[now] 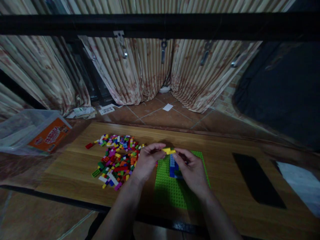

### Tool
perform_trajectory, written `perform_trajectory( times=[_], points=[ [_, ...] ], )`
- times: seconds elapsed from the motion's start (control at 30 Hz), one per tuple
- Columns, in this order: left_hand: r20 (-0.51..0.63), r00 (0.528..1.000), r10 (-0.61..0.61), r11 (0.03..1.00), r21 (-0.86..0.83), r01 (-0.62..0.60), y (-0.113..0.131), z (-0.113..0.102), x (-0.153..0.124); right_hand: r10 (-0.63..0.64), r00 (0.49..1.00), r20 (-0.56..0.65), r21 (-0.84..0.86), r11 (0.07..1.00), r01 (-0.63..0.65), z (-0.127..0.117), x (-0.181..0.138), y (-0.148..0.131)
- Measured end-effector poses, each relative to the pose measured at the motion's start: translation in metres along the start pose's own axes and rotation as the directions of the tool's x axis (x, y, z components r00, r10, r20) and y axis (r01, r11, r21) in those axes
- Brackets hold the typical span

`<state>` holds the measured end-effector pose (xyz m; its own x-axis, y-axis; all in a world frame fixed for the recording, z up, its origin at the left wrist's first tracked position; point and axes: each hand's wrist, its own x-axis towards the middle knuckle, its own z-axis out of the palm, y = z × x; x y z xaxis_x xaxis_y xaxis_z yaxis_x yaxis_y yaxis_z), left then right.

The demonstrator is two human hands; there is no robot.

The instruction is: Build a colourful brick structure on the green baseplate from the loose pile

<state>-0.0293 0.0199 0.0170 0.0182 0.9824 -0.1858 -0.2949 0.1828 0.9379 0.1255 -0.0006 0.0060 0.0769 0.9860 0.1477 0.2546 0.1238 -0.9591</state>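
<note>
Between the fingertips of both hands are yellow toy bricks [169, 151], held above the far part of a green baseplate [170, 193]. My left hand [148, 160] pinches their left end, and my right hand [190, 165] pinches the right end. Whether they are joined as one piece I cannot tell. Below them a structure of blue bricks [172, 170] stands on the baseplate, partly covered by my right hand. Just left of my left hand spreads a pile of loose, mixed-colour bricks [117, 163].
A clear plastic box [15, 133] with an orange label stands at the far left. On the wooden table [70, 170], right of the baseplate, lie a flat black object [258, 181] and a white sheet [298, 183]. Curtains [140, 73] hang beyond the table.
</note>
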Motion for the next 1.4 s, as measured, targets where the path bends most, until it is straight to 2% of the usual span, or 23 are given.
perform_trajectory(
  times=[0.1,0.23,0.3,0.43,0.57,0.7,0.8,0.87,1.0,1.3,1.4],
  points=[
    [0.044,0.999,-0.02,0.997,-0.079,0.024,-0.008,0.011,-0.003,0.029,0.999,-0.038,0.107,0.994,-0.025,0.002,0.001,-0.001],
    [0.107,0.994,-0.007,0.999,0.031,0.004,-0.013,0.013,-0.003,0.064,0.996,-0.064,0.192,0.98,-0.05,0.002,0.002,-0.003],
    [0.123,0.992,-0.023,0.999,0.036,0.018,-0.013,0.013,-0.003,0.065,0.996,-0.062,0.198,0.979,-0.052,0.001,0.002,-0.004],
    [0.147,0.976,-0.158,0.978,-0.114,0.175,-0.012,0.014,-0.006,0.057,0.998,-0.026,0.207,0.977,-0.05,-0.003,0.001,-0.005],
    [0.155,0.962,-0.223,0.948,-0.197,0.251,-0.012,0.015,-0.007,0.103,0.993,-0.063,0.119,0.988,-0.095,-0.019,0.005,-0.001],
    [0.084,0.975,-0.207,0.953,-0.206,0.22,-0.01,0.012,-0.004,-0.001,0.983,-0.185,-0.075,0.997,-0.013,-0.044,0.012,0.012],
    [0.025,0.982,-0.188,0.965,-0.181,0.19,-0.009,0.011,-0.002,-0.071,0.985,-0.156,-0.233,0.972,0.033,-0.056,0.014,0.022],
    [0.002,0.983,-0.181,0.972,-0.154,0.179,-0.01,0.011,-0.001,-0.051,0.991,-0.12,-0.295,0.955,0.013,-0.057,0.014,0.025],
    [0.002,0.984,-0.18,0.978,-0.104,0.179,-0.012,0.012,0.0,0.021,0.995,-0.095,-0.33,0.943,-0.051,-0.05,0.013,0.022],
    [-0.004,0.982,-0.188,0.981,-0.044,0.187,-0.012,0.012,0.001,-0.038,0.999,0.002,-0.325,0.945,0.036,-0.043,0.017,0.026],
    [-0.008,0.981,-0.193,0.981,-0.022,0.193,-0.012,0.013,0.001,-0.027,1.0,0.01,-0.278,0.96,0.028,-0.039,0.017,0.027]
  ],
)
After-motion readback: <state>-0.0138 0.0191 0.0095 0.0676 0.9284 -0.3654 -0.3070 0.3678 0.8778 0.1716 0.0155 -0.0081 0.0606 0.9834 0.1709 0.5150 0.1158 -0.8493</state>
